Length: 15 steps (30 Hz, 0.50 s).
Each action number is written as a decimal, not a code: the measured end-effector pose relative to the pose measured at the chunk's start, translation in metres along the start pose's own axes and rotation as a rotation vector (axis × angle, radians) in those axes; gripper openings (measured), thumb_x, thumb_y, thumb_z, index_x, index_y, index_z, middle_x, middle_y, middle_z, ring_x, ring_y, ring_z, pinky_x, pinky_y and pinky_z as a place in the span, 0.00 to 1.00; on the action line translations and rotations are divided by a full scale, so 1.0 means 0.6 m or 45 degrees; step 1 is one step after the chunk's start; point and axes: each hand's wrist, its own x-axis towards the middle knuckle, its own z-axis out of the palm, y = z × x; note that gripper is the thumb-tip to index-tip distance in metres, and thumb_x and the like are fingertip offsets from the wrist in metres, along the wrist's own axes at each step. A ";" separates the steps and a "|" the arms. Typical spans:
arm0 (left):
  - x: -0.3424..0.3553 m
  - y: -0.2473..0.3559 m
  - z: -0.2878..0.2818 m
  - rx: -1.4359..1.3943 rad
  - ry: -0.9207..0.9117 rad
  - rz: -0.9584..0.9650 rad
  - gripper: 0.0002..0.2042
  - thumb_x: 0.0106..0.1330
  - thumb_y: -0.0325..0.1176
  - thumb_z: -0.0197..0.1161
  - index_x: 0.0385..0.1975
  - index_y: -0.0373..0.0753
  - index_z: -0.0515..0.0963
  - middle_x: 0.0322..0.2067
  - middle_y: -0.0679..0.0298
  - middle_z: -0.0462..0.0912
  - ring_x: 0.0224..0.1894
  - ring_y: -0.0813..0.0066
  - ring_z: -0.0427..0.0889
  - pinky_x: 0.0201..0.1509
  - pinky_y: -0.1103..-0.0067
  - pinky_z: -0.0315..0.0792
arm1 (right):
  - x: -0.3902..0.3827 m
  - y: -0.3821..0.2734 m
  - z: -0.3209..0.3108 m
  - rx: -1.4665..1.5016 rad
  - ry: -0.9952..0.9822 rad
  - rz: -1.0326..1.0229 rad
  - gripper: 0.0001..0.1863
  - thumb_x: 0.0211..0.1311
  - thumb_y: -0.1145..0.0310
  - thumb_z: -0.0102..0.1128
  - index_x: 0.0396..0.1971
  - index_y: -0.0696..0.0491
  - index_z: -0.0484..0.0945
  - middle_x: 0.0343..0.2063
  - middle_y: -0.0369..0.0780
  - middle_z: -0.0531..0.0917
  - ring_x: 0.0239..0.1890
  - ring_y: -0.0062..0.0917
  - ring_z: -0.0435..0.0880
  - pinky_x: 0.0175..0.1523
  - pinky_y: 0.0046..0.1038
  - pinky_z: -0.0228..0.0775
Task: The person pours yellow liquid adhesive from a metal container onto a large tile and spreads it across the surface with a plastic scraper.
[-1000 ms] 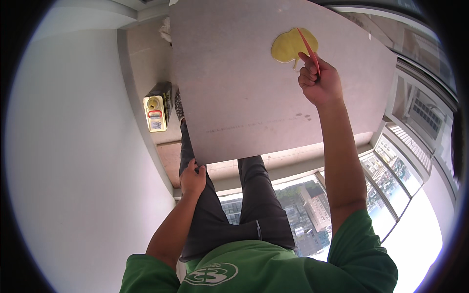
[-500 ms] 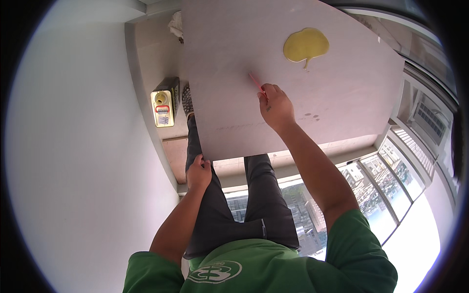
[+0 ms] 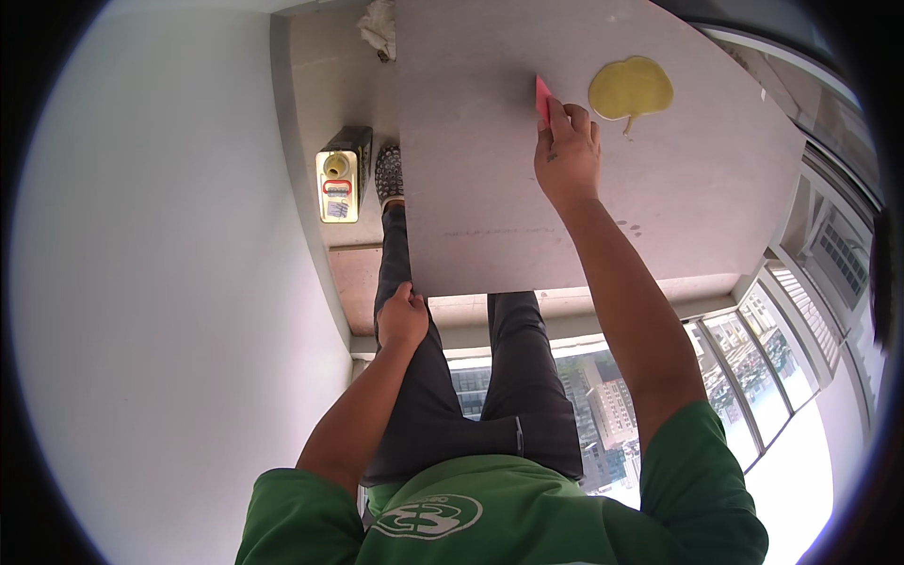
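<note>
My right hand point(image 3: 570, 165) grips a flat pink-red scraper point(image 3: 542, 97), its blade angled toward the large greyish board point(image 3: 499, 188). To the right of the scraper lies a puddle of yellow-green liquid point(image 3: 631, 88) on the board, with a thin tail trailing from its near edge. My left hand point(image 3: 403, 318) is closed at the board's near left corner, over my left leg. Its fingers are curled, and their contact with the corner is partly hidden.
A rectangular metal can point(image 3: 339, 186) with a round yellowish spout and red handle stands on the floor left of the board. Behind it is a crumpled white cloth point(image 3: 379, 28). A white wall point(image 3: 169, 235) runs along the left; windows point(image 3: 734, 377) are at the right.
My right hand has moved farther away and to the right with the scraper, nearer the puddle. The whole view has shifted slightly. My left hand stays at the corner.
</note>
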 end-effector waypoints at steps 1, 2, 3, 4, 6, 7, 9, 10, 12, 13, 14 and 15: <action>0.001 -0.002 0.003 0.006 0.010 0.005 0.18 0.68 0.39 0.56 0.56 0.44 0.77 0.42 0.56 0.87 0.47 0.54 0.84 0.55 0.62 0.75 | -0.007 -0.031 0.013 -0.009 -0.018 -0.026 0.23 0.65 0.70 0.58 0.60 0.52 0.72 0.53 0.40 0.74 0.53 0.39 0.73 0.56 0.41 0.70; 0.002 -0.005 0.005 0.012 0.018 0.006 0.17 0.68 0.38 0.56 0.55 0.45 0.77 0.42 0.56 0.87 0.47 0.54 0.84 0.55 0.62 0.75 | -0.017 -0.067 0.025 -0.017 -0.041 -0.052 0.24 0.63 0.70 0.59 0.60 0.52 0.72 0.53 0.41 0.74 0.53 0.38 0.73 0.56 0.41 0.71; 0.001 -0.005 0.005 0.015 0.019 -0.005 0.17 0.68 0.38 0.56 0.55 0.45 0.77 0.42 0.56 0.87 0.47 0.53 0.84 0.55 0.62 0.75 | -0.035 -0.104 0.038 0.015 -0.091 -0.140 0.26 0.61 0.69 0.60 0.61 0.51 0.72 0.53 0.41 0.74 0.52 0.39 0.74 0.55 0.40 0.71; 0.000 -0.003 0.004 0.018 0.020 -0.016 0.17 0.68 0.38 0.56 0.55 0.45 0.77 0.42 0.56 0.87 0.48 0.53 0.84 0.55 0.62 0.75 | -0.059 -0.144 0.050 0.047 -0.142 -0.228 0.28 0.60 0.68 0.62 0.62 0.51 0.72 0.54 0.41 0.73 0.52 0.39 0.74 0.55 0.40 0.71; -0.002 0.010 -0.003 0.075 -0.029 -0.058 0.17 0.68 0.38 0.55 0.55 0.44 0.77 0.42 0.56 0.87 0.48 0.53 0.84 0.55 0.62 0.75 | -0.118 -0.209 0.068 0.154 -0.446 -0.524 0.22 0.59 0.66 0.62 0.54 0.53 0.76 0.51 0.40 0.76 0.51 0.37 0.75 0.52 0.39 0.73; -0.004 0.028 -0.016 0.128 -0.078 -0.087 0.17 0.68 0.38 0.55 0.55 0.44 0.77 0.42 0.56 0.87 0.48 0.53 0.84 0.55 0.62 0.75 | -0.140 -0.232 0.066 0.233 -0.649 -0.677 0.17 0.61 0.66 0.61 0.50 0.53 0.78 0.48 0.39 0.78 0.50 0.37 0.76 0.51 0.39 0.73; 0.001 0.021 -0.012 0.245 -0.089 -0.026 0.17 0.69 0.38 0.55 0.55 0.44 0.77 0.42 0.56 0.87 0.48 0.53 0.84 0.55 0.61 0.75 | -0.167 -0.273 0.057 0.588 -1.028 -0.503 0.10 0.67 0.65 0.57 0.42 0.53 0.81 0.37 0.40 0.82 0.44 0.38 0.80 0.47 0.38 0.75; 0.010 -0.007 0.007 0.308 -0.052 0.063 0.16 0.69 0.38 0.55 0.54 0.44 0.77 0.42 0.56 0.87 0.48 0.53 0.84 0.55 0.62 0.75 | -0.164 -0.275 0.053 0.674 -0.965 -0.435 0.10 0.67 0.64 0.56 0.42 0.53 0.81 0.35 0.42 0.82 0.42 0.39 0.81 0.47 0.40 0.75; 0.013 -0.012 0.016 0.251 -0.020 0.079 0.16 0.69 0.39 0.55 0.54 0.44 0.77 0.42 0.55 0.87 0.48 0.54 0.84 0.55 0.62 0.75 | -0.153 -0.266 0.036 0.824 -0.837 -0.287 0.11 0.69 0.63 0.54 0.41 0.53 0.82 0.32 0.46 0.82 0.38 0.42 0.82 0.45 0.42 0.75; 0.009 -0.003 0.008 0.138 -0.023 0.004 0.17 0.69 0.39 0.55 0.54 0.43 0.77 0.42 0.55 0.87 0.48 0.54 0.84 0.55 0.62 0.75 | -0.139 -0.244 0.025 0.875 -0.779 -0.183 0.11 0.69 0.64 0.55 0.40 0.55 0.81 0.31 0.47 0.82 0.37 0.44 0.82 0.44 0.43 0.75; 0.004 0.005 0.002 0.024 -0.023 -0.074 0.17 0.69 0.39 0.55 0.54 0.43 0.77 0.42 0.55 0.87 0.48 0.54 0.84 0.55 0.62 0.75 | -0.122 -0.215 0.012 0.928 -0.721 -0.083 0.11 0.69 0.65 0.55 0.39 0.56 0.81 0.31 0.49 0.82 0.36 0.46 0.81 0.44 0.43 0.74; 0.003 0.005 0.002 0.022 -0.020 -0.056 0.17 0.68 0.40 0.56 0.54 0.43 0.77 0.43 0.55 0.86 0.49 0.54 0.84 0.55 0.63 0.75 | -0.110 -0.183 0.001 0.917 -0.645 -0.010 0.10 0.68 0.66 0.56 0.39 0.57 0.81 0.31 0.49 0.82 0.36 0.46 0.82 0.43 0.43 0.73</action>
